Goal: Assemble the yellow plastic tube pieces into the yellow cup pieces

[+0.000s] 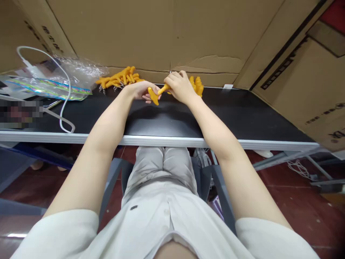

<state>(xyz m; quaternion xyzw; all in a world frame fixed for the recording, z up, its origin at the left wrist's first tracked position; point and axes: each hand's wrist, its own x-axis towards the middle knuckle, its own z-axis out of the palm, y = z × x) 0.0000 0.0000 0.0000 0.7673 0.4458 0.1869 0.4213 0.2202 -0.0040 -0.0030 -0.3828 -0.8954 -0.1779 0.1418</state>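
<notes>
Between my hands, above the black tabletop, is an orange chicken-foot keychain, its wide end tilted down to the left. My left hand holds this wide end, with some fingertips showing below it. Around the narrow, ridged shaft my right hand is closed, back of the hand up, hiding the far end. To the left of my left hand lies a pile of similar orange chicken-foot keychains with small metal chains. More orange pieces lie just right of my right hand, partly covered by it.
Cardboard walls enclose the back and right of the black table. At left are clear plastic bags, a white cable and a blurred-out patch. A small white tab sits by the back edge.
</notes>
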